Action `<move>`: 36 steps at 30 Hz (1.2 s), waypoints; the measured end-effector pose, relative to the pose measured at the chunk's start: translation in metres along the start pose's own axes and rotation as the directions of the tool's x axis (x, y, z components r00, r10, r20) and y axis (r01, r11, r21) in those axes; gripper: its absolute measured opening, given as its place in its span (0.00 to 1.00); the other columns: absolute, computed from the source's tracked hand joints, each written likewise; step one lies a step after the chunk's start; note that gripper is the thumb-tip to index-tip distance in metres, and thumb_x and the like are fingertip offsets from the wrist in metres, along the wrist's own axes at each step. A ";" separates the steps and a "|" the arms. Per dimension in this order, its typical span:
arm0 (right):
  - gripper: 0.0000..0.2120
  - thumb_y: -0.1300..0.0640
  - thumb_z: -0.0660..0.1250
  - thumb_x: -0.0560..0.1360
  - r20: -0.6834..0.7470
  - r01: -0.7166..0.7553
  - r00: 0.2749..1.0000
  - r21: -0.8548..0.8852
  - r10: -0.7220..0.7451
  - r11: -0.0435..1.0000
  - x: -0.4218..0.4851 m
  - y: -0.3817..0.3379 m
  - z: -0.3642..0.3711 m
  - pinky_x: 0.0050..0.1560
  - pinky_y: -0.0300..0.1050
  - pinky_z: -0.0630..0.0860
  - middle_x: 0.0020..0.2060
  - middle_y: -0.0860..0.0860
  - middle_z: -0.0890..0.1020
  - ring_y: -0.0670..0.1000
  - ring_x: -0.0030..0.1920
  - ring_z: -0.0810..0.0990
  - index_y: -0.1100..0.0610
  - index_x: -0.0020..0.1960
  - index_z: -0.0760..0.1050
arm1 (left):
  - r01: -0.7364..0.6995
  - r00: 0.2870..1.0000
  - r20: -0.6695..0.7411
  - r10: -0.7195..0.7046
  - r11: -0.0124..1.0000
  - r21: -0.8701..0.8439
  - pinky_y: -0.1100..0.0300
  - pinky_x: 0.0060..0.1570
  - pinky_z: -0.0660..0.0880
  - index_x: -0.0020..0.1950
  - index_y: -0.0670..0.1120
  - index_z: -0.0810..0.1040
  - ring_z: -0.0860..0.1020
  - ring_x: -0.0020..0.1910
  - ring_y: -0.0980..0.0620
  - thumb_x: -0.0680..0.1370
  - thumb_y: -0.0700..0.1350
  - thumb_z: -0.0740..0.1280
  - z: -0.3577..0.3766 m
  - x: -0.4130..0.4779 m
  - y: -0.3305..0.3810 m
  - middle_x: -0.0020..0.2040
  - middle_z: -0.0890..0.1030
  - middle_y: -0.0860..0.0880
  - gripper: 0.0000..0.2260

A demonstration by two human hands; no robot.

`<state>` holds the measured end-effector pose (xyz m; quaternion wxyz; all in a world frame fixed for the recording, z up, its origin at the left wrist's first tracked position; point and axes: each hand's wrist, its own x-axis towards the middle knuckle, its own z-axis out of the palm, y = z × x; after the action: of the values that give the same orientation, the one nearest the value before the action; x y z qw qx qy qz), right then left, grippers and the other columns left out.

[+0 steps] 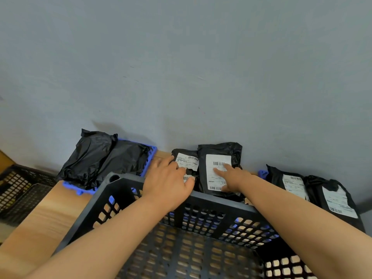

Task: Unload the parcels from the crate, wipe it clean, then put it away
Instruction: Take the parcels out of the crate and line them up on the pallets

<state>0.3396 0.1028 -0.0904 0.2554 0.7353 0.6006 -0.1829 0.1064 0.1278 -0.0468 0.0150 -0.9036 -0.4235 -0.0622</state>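
Largest of all, a plain grey wall (181,57) across the whole back. Below it, a pale wooden table (40,214), butted up against that wall. Nearest the camera, on the table, the black perforated crate (211,200), open-topped, with wood showing through the holes of its floor and its far rim just in front of the middle parcels. Off the table's left edge, more black lattice crates (22,190). Beyond the crate's left corner, against the wall, a heap of black plastic parcels (100,158) on a blue tray (150,156). At the far right, two more black parcels (322,190) with white labels, side by side and touching. In the middle, upright against the wall, a taller parcel (221,149) with a long white label (210,160). Just left of it and touching, a shorter parcel (182,153) with a torn label.

Both bare forearms stretched over the crate and past its far rim. Left hand (171,178) palm down on the shorter parcel, fingers spread apart and slightly bent, resting on its label, not visibly closed round anything. Right hand (233,178) against the taller parcel, fingertips pressed to the white label beneath its top barcode, nothing gripped.
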 end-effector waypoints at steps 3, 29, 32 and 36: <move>0.34 0.47 0.61 0.78 -0.035 -0.001 0.999 -0.005 0.001 1.000 -0.006 -0.001 -0.002 0.63 0.51 0.69 0.75 0.55 0.54 0.59 0.67 0.66 0.43 0.77 0.46 | 0.004 1.000 -0.003 -0.004 1.000 0.002 0.52 0.64 0.63 0.58 0.50 0.80 0.68 0.62 0.51 0.72 0.59 0.34 -0.001 -0.001 0.001 0.57 0.78 0.50 0.37; 0.12 0.59 0.71 0.69 -0.770 -0.102 0.617 0.124 0.161 0.987 -0.221 -0.055 0.046 0.39 0.48 0.77 0.41 0.48 0.82 0.52 0.40 0.80 0.52 0.52 0.81 | -0.143 0.989 -0.032 0.142 0.988 -0.057 0.58 0.28 0.58 0.37 0.50 0.72 0.67 0.32 0.54 0.79 0.52 0.47 -0.019 -0.020 -0.004 0.32 0.70 0.53 0.18; 0.12 0.58 0.69 0.70 -0.753 -0.114 0.628 0.164 0.199 0.980 -0.234 -0.059 0.063 0.39 0.50 0.76 0.42 0.48 0.82 0.52 0.40 0.80 0.52 0.54 0.80 | -0.147 0.988 -0.075 0.137 0.978 -0.151 0.59 0.28 0.63 0.37 0.50 0.75 0.70 0.32 0.55 0.79 0.55 0.49 -0.015 -0.021 -0.005 0.32 0.73 0.53 0.19; 0.13 0.60 0.69 0.69 -0.758 -0.115 0.612 0.196 0.225 0.974 -0.249 -0.062 0.082 0.38 0.49 0.76 0.44 0.48 0.82 0.52 0.40 0.79 0.53 0.54 0.80 | -0.219 0.974 -0.141 0.178 0.901 -0.375 0.52 0.52 0.72 0.55 0.51 0.80 0.76 0.53 0.51 0.79 0.53 0.60 -0.011 -0.030 0.007 0.51 0.81 0.51 0.13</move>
<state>0.2293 -0.1330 -0.0226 -0.0595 0.8105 0.5661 0.1385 0.0919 0.0999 -0.0394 -0.1361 -0.9226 -0.3071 -0.1895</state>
